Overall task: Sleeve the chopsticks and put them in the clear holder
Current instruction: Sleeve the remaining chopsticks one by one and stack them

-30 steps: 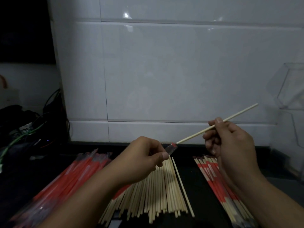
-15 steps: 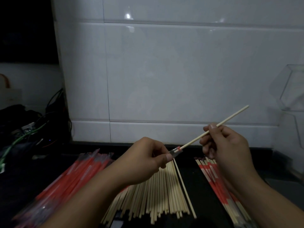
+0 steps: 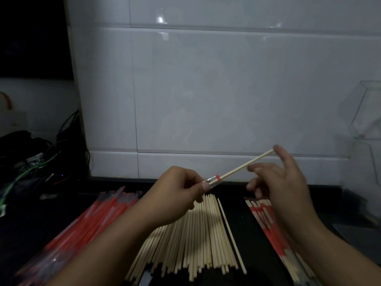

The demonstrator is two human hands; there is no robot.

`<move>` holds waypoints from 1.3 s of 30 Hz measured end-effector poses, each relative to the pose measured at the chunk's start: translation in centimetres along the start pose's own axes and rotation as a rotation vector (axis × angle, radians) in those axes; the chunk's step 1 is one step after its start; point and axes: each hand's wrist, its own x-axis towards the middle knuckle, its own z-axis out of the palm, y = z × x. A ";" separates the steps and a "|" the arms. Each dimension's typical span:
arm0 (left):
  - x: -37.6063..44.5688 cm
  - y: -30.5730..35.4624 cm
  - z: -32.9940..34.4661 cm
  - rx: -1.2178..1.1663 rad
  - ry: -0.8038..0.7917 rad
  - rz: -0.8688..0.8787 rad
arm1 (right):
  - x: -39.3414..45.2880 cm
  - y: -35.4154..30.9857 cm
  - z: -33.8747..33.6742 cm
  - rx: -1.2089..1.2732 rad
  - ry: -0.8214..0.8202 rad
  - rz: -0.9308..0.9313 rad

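My left hand pinches the mouth of a clear sleeve with a red band. A bare wooden chopstick sticks out of it, slanting up to the right, its near part inside the sleeve. My right hand has its fingers spread, and its index fingertip touches the chopstick's far end. The clear holder stands at the right edge by the tiled wall, with no chopsticks visible in it.
A pile of bare chopsticks lies on the dark counter below my hands. Red-and-clear empty sleeves are stacked to the left, sleeved chopsticks to the right. Cables and dark gear sit at the far left.
The chopstick has slid further into the sleeve. My right hand has released its pinch on the shaft, opened its fingers and moved to the chopstick's far end.
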 end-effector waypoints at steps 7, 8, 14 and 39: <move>0.1 -0.2 0.0 0.035 0.022 -0.021 | -1.0 -0.1 0.5 -0.311 -0.469 0.007; 0.1 -0.2 0.0 0.043 0.032 -0.022 | -1.3 -0.1 0.8 -0.306 -0.550 0.035; 0.1 -0.3 -0.2 0.055 0.068 -0.026 | -0.7 1.3 -0.2 -0.716 -0.415 -0.067; 0.1 -0.3 -0.2 -0.001 0.063 -0.040 | 0.7 -0.2 -1.3 -0.233 -0.285 -0.103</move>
